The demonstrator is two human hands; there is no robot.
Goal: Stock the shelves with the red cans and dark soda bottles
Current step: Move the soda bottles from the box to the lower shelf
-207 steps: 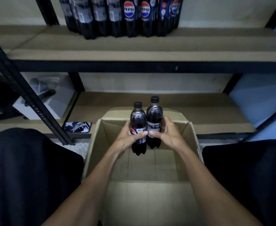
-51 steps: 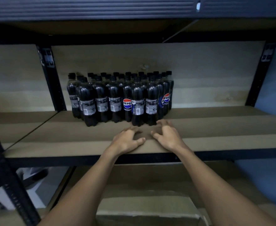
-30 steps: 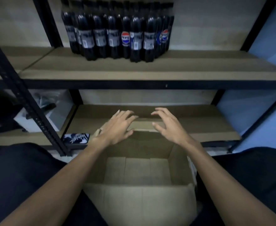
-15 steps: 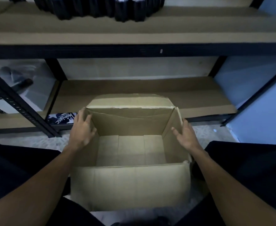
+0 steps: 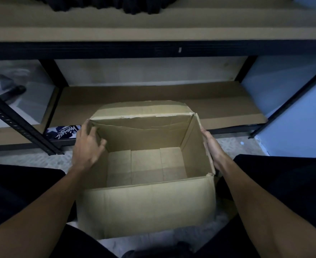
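The box (image 5: pixel 147 202) stands open on the floor between the knees, nothing in it; the left hand (image 5: pixel 87 146) grips its left wall, thumb inside; the right hand (image 5: pixel 212 146) lies flat against the right wall, fingers hidden, so its grip I cannot tell; the bottles (image 5: pixel 105 4) stand on the upper shelf (image 5: pixel 209 32), only their bottoms visible; the lower shelf (image 5: pixel 218 101) is behind the box; a printed black item (image 5: pixel 64 131) lies at its left end.

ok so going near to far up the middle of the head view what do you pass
Near wall of the open brown cardboard box → its bare floor → its folded-back far flap → empty lower brown shelf board → black metal shelf rail → upper shelf with dark soda bottles.
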